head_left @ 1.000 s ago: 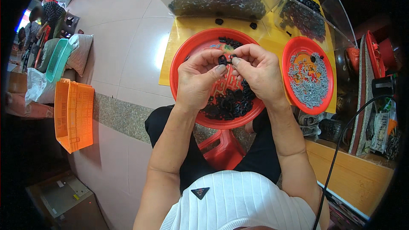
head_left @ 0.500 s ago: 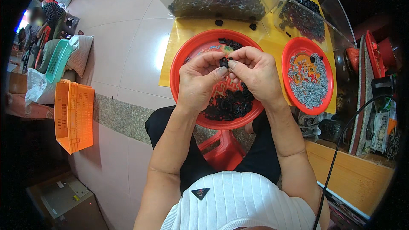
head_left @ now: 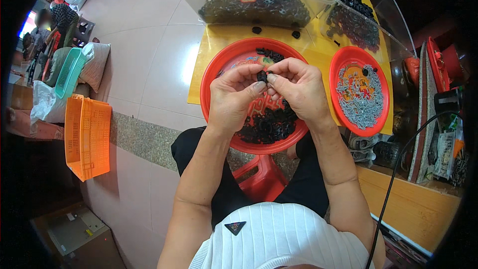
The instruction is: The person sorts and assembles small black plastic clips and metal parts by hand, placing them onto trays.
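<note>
Over a round red tray point(head_left: 209, 65), my two hands meet at the fingertips. Between the thumb and fingers of my left hand point(head_left: 233, 92) is a small black plastic part point(head_left: 262, 76). My right hand point(head_left: 298, 87) pinches another small dark piece point(head_left: 270, 73) right beside it; its exact shape is mostly hidden by the fingers. Below the hands, a heap of loose black plastic parts point(head_left: 269, 127) lies in the tray, with a smaller cluster point(head_left: 269, 52) at its far side.
A second red tray point(head_left: 334, 94) on the right holds many grey screw-like pieces point(head_left: 361, 102). Clear bins point(head_left: 254, 12) of black parts stand on the yellow table point(head_left: 219, 35). An orange crate point(head_left: 94, 139) and a green basket point(head_left: 69, 72) are left, a red stool point(head_left: 261, 179) below.
The black part in my left fingers has turned slightly, and the pieces stay pinched close together. The whole view has shifted a little; both hands keep nearly the same place.
</note>
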`<state>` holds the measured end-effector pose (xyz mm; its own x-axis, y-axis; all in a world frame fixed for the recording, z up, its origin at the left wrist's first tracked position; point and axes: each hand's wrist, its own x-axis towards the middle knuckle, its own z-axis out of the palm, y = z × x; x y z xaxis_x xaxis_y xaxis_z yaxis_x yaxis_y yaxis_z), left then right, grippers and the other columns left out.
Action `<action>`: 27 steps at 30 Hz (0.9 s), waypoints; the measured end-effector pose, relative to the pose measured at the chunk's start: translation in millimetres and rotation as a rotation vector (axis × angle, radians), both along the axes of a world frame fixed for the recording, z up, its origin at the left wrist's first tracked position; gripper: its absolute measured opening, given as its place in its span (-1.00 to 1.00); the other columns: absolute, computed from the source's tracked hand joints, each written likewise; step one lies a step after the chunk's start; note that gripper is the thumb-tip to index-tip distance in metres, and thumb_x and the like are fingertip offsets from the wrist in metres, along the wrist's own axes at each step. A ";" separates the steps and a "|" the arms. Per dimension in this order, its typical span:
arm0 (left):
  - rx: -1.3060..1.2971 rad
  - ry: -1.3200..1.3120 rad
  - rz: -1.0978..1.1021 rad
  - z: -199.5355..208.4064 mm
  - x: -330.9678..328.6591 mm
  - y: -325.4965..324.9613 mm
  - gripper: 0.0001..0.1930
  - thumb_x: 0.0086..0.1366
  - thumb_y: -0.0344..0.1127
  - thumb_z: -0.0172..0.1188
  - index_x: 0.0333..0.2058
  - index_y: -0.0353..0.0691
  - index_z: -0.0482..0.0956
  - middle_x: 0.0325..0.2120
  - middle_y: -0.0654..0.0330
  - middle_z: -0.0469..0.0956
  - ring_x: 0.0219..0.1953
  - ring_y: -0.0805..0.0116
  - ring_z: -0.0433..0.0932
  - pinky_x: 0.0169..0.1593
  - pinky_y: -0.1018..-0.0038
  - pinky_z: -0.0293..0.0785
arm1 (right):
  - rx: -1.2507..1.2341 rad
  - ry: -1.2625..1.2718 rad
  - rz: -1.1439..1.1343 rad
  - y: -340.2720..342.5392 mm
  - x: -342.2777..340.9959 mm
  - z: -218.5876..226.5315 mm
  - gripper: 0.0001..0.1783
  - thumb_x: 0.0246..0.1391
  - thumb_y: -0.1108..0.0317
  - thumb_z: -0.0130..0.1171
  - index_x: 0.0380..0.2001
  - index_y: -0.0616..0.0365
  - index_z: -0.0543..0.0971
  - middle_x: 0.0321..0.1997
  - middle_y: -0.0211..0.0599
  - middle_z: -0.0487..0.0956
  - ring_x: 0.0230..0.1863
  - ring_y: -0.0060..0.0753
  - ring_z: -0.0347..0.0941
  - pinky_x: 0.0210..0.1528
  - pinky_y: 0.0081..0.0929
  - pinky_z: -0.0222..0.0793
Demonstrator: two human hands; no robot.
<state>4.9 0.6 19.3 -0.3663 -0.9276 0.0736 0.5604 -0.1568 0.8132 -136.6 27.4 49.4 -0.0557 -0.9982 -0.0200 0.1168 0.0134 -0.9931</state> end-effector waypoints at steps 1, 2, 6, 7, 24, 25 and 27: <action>-0.001 0.000 0.001 -0.4 0.2 0.0 -0.73 0.02 -0.64 0.13 -0.23 -0.43 0.45 -0.40 0.15 0.50 -0.37 0.46 0.50 -0.24 0.60 0.47 | -0.001 0.000 0.001 0.1 0.5 0.3 -0.91 -0.07 0.52 0.08 -0.42 0.29 0.49 -0.55 -0.41 0.50 -0.60 -0.73 0.38 -0.56 -0.76 0.31; -0.003 -0.007 0.008 -0.7 0.4 0.2 -0.73 0.02 -0.64 0.13 -0.23 -0.43 0.45 -0.39 0.14 0.51 -0.37 0.46 0.50 -0.24 0.60 0.47 | 0.003 -0.002 -0.001 0.5 1.4 0.6 -0.91 -0.07 0.52 0.08 -0.42 0.29 0.49 -0.55 -0.41 0.50 -0.59 -0.73 0.38 -0.55 -0.76 0.32; 0.011 -0.013 0.030 1.8 -1.3 1.6 -0.73 0.02 -0.65 0.13 -0.23 -0.43 0.45 -0.38 0.13 0.51 -0.38 0.46 0.50 -0.24 0.60 0.47 | -0.006 0.003 -0.037 0.7 4.4 -2.0 -0.89 -0.06 0.52 0.08 -0.40 0.31 0.49 -0.54 -0.39 0.51 -0.57 -0.72 0.40 -0.53 -0.75 0.33; 0.011 -0.014 0.030 1.2 -0.5 1.0 -0.73 0.02 -0.65 0.13 -0.23 -0.43 0.45 -0.38 0.13 0.51 -0.38 0.46 0.50 -0.24 0.60 0.47 | -0.006 0.002 -0.038 0.8 4.1 -2.3 -0.89 -0.06 0.52 0.08 -0.40 0.31 0.49 -0.54 -0.39 0.51 -0.57 -0.72 0.40 -0.53 -0.75 0.33; -0.101 -0.056 -0.043 1.6 4.5 2.5 -0.74 -0.01 -0.69 0.13 -0.28 -0.44 0.50 -0.42 0.07 0.54 -0.42 0.40 0.54 -0.29 0.57 0.50 | 0.078 -0.354 0.352 -9.9 -24.6 -21.4 -0.84 -0.07 0.44 0.17 -0.38 0.24 0.46 -0.50 -0.36 0.49 -0.52 -0.59 0.46 -0.50 -0.71 0.43; -0.099 -0.057 -0.042 1.3 4.9 2.5 -0.74 -0.01 -0.69 0.13 -0.28 -0.44 0.50 -0.42 0.07 0.54 -0.42 0.40 0.54 -0.29 0.57 0.50 | 0.079 -0.355 0.352 -9.5 -23.2 -20.5 -0.84 -0.07 0.44 0.17 -0.38 0.24 0.46 -0.50 -0.36 0.49 -0.52 -0.59 0.46 -0.50 -0.71 0.43; -0.111 -0.060 -0.025 0.6 5.6 2.6 -0.75 -0.02 -0.70 0.12 -0.29 -0.43 0.51 -0.43 0.08 0.54 -0.40 0.41 0.53 -0.29 0.57 0.49 | 0.098 -0.344 0.333 -8.2 -19.6 -17.9 -0.84 -0.07 0.42 0.18 -0.40 0.22 0.44 -0.52 -0.37 0.49 -0.54 -0.59 0.46 -0.52 -0.70 0.43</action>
<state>10.5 3.2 19.8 -0.3964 -0.9053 0.1526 0.5070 -0.0773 0.8585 -156.1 19.2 31.5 0.2924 -0.9532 -0.0763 0.4115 0.1975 -0.8897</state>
